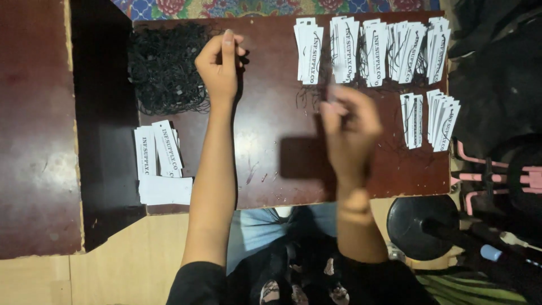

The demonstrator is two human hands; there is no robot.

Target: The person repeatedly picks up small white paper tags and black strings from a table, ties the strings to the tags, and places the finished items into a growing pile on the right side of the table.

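The left hand (219,63) is pinched shut at the fingertips over the edge of a loose heap of thin black cords (166,68), and seems to be pulling one strand clear of the tangle, though the strand itself is too fine to make out against the dark reddish-brown wooden tabletop (271,135). The right hand (350,127) is blurred with motion near the table's middle; its fingers are curled around something small and pale, probably a white rectangular paper tag, but I cannot tell for sure what it grips. The cords are wiry and matted together, so a tug could drag several out at once or snarl them further. Along the far edge lie five neat fanned stacks of white card tags with black strings attached (372,48), with two more stacks (432,116) just below on the right (these look finished); a careless sweep of the moving hand could scatter them, since the card is light and smooth. A smaller pile of unstrung white tags (158,155) sits at the near left beside the cord heap, partly overhanging the table's edge, where a nudge from the forearm might tip it off.
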